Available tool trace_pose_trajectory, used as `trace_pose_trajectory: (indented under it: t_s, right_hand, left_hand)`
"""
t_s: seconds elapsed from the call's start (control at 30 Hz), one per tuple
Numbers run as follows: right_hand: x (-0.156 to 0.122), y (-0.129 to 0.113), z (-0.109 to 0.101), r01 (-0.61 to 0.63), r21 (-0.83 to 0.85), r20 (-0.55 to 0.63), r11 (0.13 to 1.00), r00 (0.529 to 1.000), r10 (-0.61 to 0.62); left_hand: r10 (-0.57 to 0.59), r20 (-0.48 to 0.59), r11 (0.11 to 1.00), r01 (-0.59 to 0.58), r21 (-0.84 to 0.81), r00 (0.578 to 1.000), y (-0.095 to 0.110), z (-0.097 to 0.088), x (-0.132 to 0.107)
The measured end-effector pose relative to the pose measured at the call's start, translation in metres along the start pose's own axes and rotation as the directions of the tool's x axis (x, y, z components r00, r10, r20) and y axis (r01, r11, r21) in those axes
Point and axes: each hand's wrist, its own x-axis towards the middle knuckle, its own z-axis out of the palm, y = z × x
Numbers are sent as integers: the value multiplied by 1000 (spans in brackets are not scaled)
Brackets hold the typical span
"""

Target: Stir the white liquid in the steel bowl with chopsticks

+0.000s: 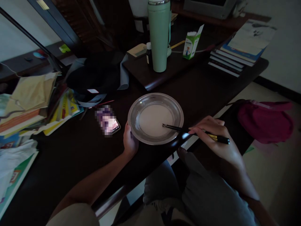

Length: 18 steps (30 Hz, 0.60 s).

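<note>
Dark glossy tabletop (70, 157); left grip (130, 140) clasping round metal bowl (133, 117), right grip (219, 150) pinching slim black chopsticks (174, 127).

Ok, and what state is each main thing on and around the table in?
Bowl: holds something pale; left grip on its rim
Chopsticks: in the right grip, tips over the bowl
Phone: face up, screen lit
Box: top flap open
Flask: upright, top cut by frame
Bottle: upright, capped
Books at right: stacked
Pink bag: open or shut, cannot tell
</note>
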Motion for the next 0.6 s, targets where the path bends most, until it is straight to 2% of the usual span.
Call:
trace_pose_trajectory:
  t_s: [0.13, 0.3, 0.47, 0.6]
  right_hand:
    - [2, 0, 7, 5, 90, 71, 996, 997, -12]
    - [9, 4, 33, 23, 91, 106, 996, 994, -33]
    - [18, 11, 59, 10, 48, 48, 999, 999, -13]
    - [21, 17, 66, 5, 7, -50, 1000, 999, -5]
  left_hand:
    - [-3, -11, 1000, 3, -1, 1000, 1, 2, 0]
    - [-8, -7, 1000, 8, 11, 1000, 4, 4, -2]
    - [-3, -19, 1000, 4, 6, 1000, 3, 5, -4]
    - [-3, -41, 1000, 3, -6, 999, 2, 2, -4]
